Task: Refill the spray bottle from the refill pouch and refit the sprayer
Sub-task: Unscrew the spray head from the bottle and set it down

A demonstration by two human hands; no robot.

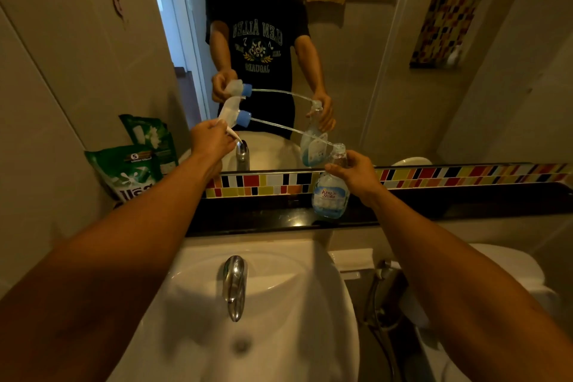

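A clear spray bottle (330, 194) with a blue-and-white label stands on the black ledge (263, 220) below the mirror. My right hand (355, 172) grips its neck. My left hand (212, 141) holds the white sprayer head (229, 116) with its blue collar out to the left, clear of the bottle. The sprayer's long clear dip tube (288, 129) arcs right, and its tip sits at the bottle's open mouth. A green refill pouch (130, 172) leans against the left wall on the ledge.
A white basin (263, 319) with a chrome tap (234, 285) lies below my arms. The mirror (356, 56) doubles the scene, with a coloured tile strip (449, 174) under it. A toilet (511, 273) and a bidet hose (379, 298) are at the right.
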